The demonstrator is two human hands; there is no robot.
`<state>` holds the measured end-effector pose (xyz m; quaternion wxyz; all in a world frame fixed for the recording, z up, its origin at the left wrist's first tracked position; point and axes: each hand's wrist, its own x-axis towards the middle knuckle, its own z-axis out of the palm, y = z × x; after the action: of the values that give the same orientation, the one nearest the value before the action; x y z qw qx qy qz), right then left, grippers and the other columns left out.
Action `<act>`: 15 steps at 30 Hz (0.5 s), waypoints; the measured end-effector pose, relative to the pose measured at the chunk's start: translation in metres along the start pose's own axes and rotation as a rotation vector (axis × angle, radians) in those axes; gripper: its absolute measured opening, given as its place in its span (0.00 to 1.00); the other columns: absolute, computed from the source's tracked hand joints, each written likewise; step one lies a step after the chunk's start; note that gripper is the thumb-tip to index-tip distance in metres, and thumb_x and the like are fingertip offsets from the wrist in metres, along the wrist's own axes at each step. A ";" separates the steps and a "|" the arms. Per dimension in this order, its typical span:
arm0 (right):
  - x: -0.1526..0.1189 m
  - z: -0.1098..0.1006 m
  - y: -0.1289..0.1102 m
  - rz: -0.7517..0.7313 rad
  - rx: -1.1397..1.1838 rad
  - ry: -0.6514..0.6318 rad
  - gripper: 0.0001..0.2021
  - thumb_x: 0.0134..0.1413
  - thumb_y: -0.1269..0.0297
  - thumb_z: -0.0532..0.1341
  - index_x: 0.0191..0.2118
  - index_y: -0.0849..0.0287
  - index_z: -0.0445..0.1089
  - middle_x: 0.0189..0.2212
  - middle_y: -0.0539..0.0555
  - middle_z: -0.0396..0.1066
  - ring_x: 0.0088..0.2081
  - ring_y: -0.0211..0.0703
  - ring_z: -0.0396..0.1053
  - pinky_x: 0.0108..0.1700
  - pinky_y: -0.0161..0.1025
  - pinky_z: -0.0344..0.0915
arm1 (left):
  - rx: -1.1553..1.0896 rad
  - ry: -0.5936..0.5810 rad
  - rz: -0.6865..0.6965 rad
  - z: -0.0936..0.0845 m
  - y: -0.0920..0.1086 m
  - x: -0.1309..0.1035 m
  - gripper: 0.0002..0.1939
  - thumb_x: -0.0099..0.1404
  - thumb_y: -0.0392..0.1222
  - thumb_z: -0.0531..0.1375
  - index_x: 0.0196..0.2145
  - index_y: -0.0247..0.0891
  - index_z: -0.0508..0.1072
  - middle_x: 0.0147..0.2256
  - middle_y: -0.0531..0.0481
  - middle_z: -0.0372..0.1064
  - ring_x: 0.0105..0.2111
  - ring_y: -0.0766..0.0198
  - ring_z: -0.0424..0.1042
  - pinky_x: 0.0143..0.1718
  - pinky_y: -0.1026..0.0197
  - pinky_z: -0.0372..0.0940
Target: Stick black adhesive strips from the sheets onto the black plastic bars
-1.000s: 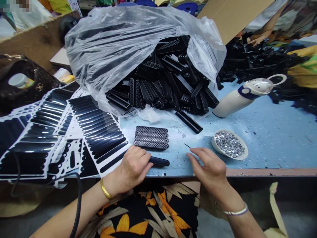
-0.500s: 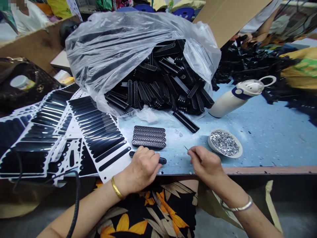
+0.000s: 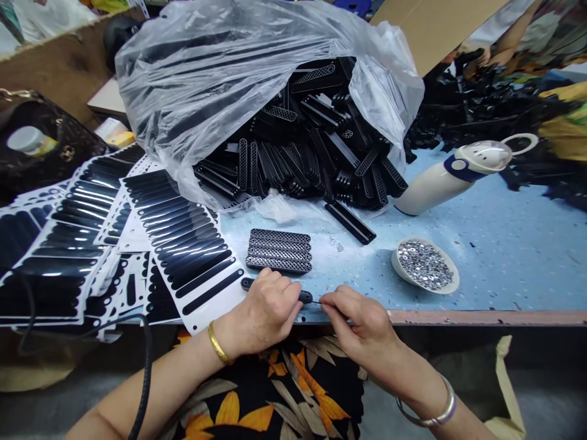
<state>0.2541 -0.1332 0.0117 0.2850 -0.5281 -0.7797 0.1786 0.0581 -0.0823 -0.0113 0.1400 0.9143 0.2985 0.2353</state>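
Note:
My left hand [image 3: 268,305] is closed over a narrow black plastic strip [image 3: 306,297], whose two rounded ends stick out on either side of the fist at the table's front edge. Between the thumb and fingers of my right hand [image 3: 360,321] is a thin dark pin-like tool [image 3: 316,302]. Its tip meets the strip's right end, or nearly so; I cannot tell whether it touches. Just beyond my left hand lies a neat block of patterned black strips [image 3: 279,249], side by side. A white bowl [image 3: 454,284] of small shiny metal pieces [image 3: 424,263] sits beyond my right hand.
A large clear plastic bag [image 3: 206,67] spills black plastic parts [image 3: 316,140] at the back. One loose black part [image 3: 351,222] lies before it. Sheets of black stickers [image 3: 183,238] cover the left side. A tilted white bottle [image 3: 431,186] stands right. Another person's hand [image 3: 483,56] shows behind.
My right hand has moved left and slightly down, bringing the thin tool to the right end of the black strip. My left hand keeps its hold. The view has shifted slightly.

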 end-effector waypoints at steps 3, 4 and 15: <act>0.002 0.005 0.000 -0.018 -0.009 0.049 0.10 0.60 0.76 0.53 0.33 0.59 0.70 0.24 0.50 0.65 0.26 0.37 0.66 0.28 0.35 0.63 | -0.005 -0.022 0.002 0.000 -0.001 0.000 0.07 0.68 0.35 0.53 0.31 0.36 0.68 0.28 0.48 0.66 0.30 0.58 0.63 0.34 0.55 0.59; 0.003 0.006 0.001 -0.021 -0.017 0.060 0.11 0.60 0.75 0.53 0.32 0.59 0.71 0.24 0.51 0.65 0.26 0.38 0.65 0.28 0.36 0.63 | -0.005 -0.029 0.005 0.000 -0.001 0.000 0.08 0.68 0.35 0.53 0.31 0.36 0.68 0.28 0.48 0.66 0.30 0.59 0.63 0.34 0.55 0.58; 0.007 0.008 0.004 -0.002 -0.012 0.016 0.13 0.61 0.74 0.54 0.27 0.59 0.70 0.23 0.50 0.64 0.25 0.37 0.64 0.29 0.36 0.60 | -0.023 -0.052 0.000 -0.003 -0.002 0.001 0.09 0.67 0.35 0.53 0.29 0.35 0.68 0.28 0.48 0.66 0.30 0.60 0.62 0.33 0.56 0.58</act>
<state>0.2497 -0.1251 0.0046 0.2880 -0.5304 -0.7791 0.1693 0.0565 -0.0801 -0.0094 0.1580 0.9184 0.2920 0.2151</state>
